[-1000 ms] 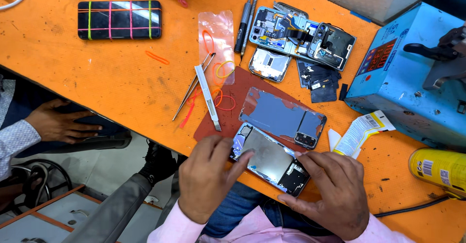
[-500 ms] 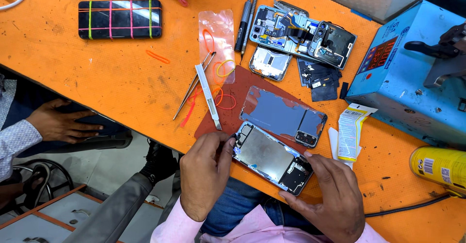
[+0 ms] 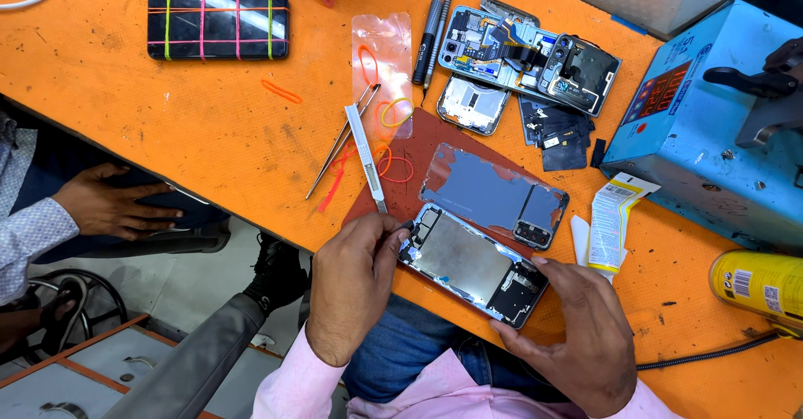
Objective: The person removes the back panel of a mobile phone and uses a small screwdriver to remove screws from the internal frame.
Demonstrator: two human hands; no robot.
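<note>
Since the picture 1 second earlier, the opened phone (image 3: 471,263) has slid up and left off the table edge toward the red mat (image 3: 435,147), and the left hand (image 3: 350,285) has shifted with it.

The left hand's fingers (image 3: 386,237) are closed together on a thin dark tool (image 3: 405,226), its tip touching the phone's upper-left corner by the camera cutout. The right hand (image 3: 577,327) is clamped on the phone's lower-right end, thumb on the top edge, fingers underneath. By my reading, the step in hand is working at that corner inside the frame; the next move calls for a steady brace from the right hand and a light, short stroke.

Just above the phone lies its detached back cover (image 3: 493,193); left of it, white tweezers (image 3: 365,157) and rubber bands (image 3: 393,165); further up, a second dismantled phone (image 3: 527,55).
</note>
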